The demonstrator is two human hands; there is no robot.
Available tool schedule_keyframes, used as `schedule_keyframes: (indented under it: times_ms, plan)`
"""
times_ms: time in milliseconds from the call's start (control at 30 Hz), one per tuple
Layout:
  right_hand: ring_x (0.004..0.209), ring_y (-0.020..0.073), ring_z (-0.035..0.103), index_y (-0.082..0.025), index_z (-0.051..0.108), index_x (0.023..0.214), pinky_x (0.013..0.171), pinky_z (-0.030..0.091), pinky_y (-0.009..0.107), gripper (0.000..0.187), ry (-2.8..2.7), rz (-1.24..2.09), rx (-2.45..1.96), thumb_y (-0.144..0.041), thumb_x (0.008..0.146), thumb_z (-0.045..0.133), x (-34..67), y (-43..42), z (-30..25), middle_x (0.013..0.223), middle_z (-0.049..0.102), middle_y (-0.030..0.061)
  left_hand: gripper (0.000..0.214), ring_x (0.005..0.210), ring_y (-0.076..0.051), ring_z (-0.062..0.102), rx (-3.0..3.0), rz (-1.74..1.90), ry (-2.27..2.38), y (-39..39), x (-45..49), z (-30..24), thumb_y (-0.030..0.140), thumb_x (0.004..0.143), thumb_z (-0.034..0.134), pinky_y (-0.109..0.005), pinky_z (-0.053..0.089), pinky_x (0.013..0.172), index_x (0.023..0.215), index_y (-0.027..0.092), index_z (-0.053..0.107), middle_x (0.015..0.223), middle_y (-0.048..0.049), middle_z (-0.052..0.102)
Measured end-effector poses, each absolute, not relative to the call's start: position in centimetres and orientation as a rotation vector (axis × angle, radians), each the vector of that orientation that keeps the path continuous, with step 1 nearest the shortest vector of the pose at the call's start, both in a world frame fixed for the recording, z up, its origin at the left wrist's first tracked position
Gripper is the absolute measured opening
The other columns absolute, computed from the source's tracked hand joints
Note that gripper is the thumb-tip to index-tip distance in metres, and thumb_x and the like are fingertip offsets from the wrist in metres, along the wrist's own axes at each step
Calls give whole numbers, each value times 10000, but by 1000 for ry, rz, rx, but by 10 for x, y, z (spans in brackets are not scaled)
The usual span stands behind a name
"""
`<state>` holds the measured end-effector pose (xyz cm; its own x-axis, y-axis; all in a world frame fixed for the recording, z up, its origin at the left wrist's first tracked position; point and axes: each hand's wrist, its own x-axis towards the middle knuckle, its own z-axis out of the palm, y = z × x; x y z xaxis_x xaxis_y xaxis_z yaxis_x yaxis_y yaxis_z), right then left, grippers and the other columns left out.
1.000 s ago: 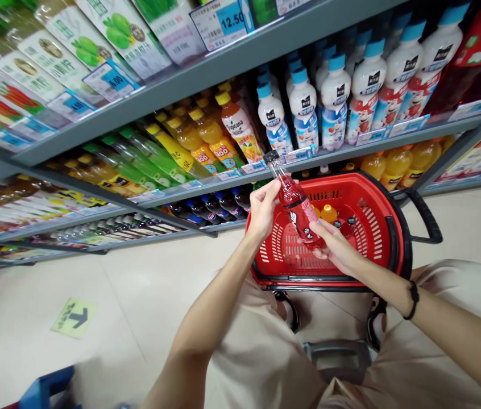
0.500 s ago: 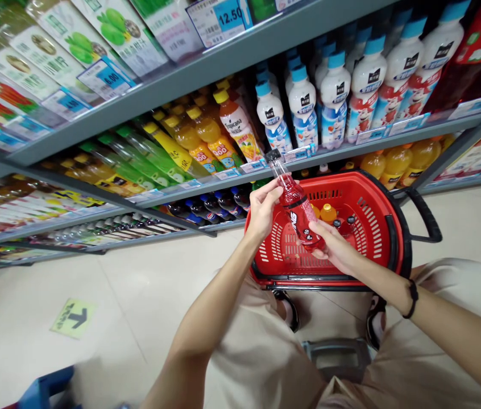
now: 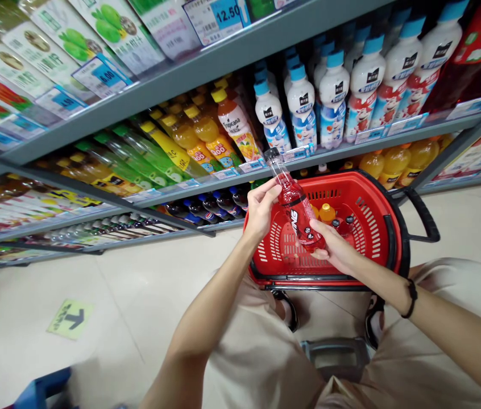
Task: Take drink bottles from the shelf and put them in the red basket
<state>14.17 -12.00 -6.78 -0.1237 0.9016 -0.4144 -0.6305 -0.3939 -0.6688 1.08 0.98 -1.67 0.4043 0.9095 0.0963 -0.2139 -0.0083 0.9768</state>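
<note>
Between my two hands is a drink bottle [image 3: 297, 211] with red liquid, a red label and a black cap, tilted with the cap pointing up and left. My left hand [image 3: 261, 205] pinches it near the shoulder below the neck. Around its lower end my right hand [image 3: 330, 241] is closed, thumb on the label and fingers beneath. The bottle is above a red shopping basket [image 3: 374, 193] with a black handle. Inside the basket lie orange-capped bottles [image 3: 327, 213] and some dark-capped ones [image 3: 343, 221], partly hidden by the held bottle and my right hand.
Shelves [image 3: 240, 54] with drinks run across the top and left. White bottles with blue caps [image 3: 300, 105] and a Tropicana bottle [image 3: 236, 122] stand behind the basket. A yellow arrow sign [image 3: 70, 319] is on the tiled floor; a blue object [image 3: 44, 389] is at lower left.
Almost nothing differs. Both hands keep the same hold on the red drink bottle, and the whole view has shifted very slightly.
</note>
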Motion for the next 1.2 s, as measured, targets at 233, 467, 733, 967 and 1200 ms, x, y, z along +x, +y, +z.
schedule_keyframes:
  times_ms: [233, 467, 733, 967, 1200]
  plan:
    - [365, 16, 249, -158, 637, 852, 381, 130, 202, 532, -399, 1772, -938, -685, 818, 703, 142, -120, -70, 719, 740, 72, 336, 1065, -260, 751, 1280, 1059, 747, 13, 9, -22, 442, 814, 810, -430, 578, 996, 1080, 237, 809, 1131, -80, 794]
    - [352, 24, 255, -158, 664, 818, 369, 90, 212, 576, -410, 1809, -938, -733, 840, 645, 146, -119, -69, 693, 718, 68, 333, 1104, -242, 739, 1299, 1081, 751, 17, 7, -28, 443, 819, 820, -431, 540, 1062, 1088, 247, 809, 1140, -73, 793]
    - [348, 22, 192, -165, 616, 733, 354, 97, 212, 621, -392, 1820, -973, -778, 830, 614, 146, -121, -63, 588, 641, 32, 363, 1056, -228, 753, 1315, 1081, 778, 17, 7, -29, 468, 809, 830, -412, 556, 1031, 1098, 251, 808, 1129, -80, 794]
    - [344, 14, 162, -169, 566, 679, 334, 110, 187, 648, -322, 1865, -932, -803, 798, 634, 146, -122, -59, 508, 551, -14, 366, 1056, -225, 755, 1325, 1094, 787, 16, 8, -28, 454, 796, 846, -426, 557, 1043, 1097, 251, 804, 1155, -77, 789]
    - [339, -3, 156, -139, 673, 848, 327, 97, 164, 662, -261, 1956, -813, -796, 815, 605, 151, -122, -60, 631, 673, 39, 343, 1034, -219, 757, 1321, 1101, 781, 17, 9, -29, 438, 797, 849, -406, 574, 1014, 1068, 234, 806, 1142, -78, 793]
